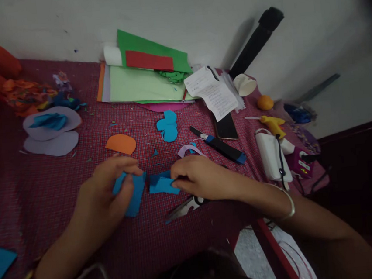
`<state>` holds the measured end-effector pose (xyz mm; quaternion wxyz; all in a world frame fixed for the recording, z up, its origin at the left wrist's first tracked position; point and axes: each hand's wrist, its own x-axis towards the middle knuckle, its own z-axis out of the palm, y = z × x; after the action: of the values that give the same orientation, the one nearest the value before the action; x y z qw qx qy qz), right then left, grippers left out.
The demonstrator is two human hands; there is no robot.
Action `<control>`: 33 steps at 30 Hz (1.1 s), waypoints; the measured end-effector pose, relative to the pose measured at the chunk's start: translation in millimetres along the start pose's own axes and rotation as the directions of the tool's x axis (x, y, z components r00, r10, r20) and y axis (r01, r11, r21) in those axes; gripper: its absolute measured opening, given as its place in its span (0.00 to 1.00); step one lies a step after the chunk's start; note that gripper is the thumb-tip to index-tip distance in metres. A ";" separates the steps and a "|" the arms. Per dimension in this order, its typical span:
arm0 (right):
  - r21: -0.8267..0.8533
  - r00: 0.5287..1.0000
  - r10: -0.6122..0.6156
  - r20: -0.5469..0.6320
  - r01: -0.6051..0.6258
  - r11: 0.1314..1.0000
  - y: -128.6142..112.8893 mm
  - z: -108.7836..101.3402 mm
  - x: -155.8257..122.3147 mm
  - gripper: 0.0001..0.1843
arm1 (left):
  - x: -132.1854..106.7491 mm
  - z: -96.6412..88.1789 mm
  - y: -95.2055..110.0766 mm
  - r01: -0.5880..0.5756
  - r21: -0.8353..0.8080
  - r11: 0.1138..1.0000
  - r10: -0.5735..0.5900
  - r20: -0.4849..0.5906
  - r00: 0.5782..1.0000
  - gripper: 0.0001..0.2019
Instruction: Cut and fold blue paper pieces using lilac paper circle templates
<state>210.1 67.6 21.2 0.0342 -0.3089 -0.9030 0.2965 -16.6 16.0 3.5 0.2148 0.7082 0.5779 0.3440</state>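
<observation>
My left hand [107, 191] is curled around a blue piece of craft sheet [137, 199], its thumb on top of the piece. Beside it, my right hand [199, 177] pinches the edge of a second blue craft-sheet piece [162, 185], which looks folded or layered. A pair of scissors [182, 208] lies just below the right hand, its handles partly hidden by the wrist. Above the hands are several rounded blue cutouts [168, 127], an orange cutout [121, 144] and a curved lilac strip [190, 149].
A box cutter [221, 147] and a phone [226, 127] lie to the right, near handwritten paper [216, 95]. Farther right are a yellow glue gun [273, 125], a white power bank-like box [272, 155] and cables. Coloured sheets [147, 84] are stacked against the wall; lilac cutouts [51, 144] lie left.
</observation>
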 end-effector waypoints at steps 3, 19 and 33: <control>-0.193 0.996 0.040 0.079 -0.024 0.981 -2.6 2.0 21.4 0.03 | -1.1 -13.5 0.0 0.149 -0.033 0.988 -0.153 -0.145 0.978 0.09; -0.470 0.991 0.072 0.111 -0.012 0.883 -19.2 0.7 37.1 0.22 | 8.6 -27.3 -2.4 0.125 0.063 0.990 -0.108 -0.228 0.968 0.06; -0.267 0.998 -0.006 0.068 0.024 0.963 -22.8 9.3 21.7 0.04 | 6.7 -17.2 -6.7 0.083 -0.116 0.990 -0.053 0.245 0.968 0.10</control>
<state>178.0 60.9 23.6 -0.0360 -0.2938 -0.9377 0.1817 -33.1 22.5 11.9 0.3390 0.7095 0.5490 0.2834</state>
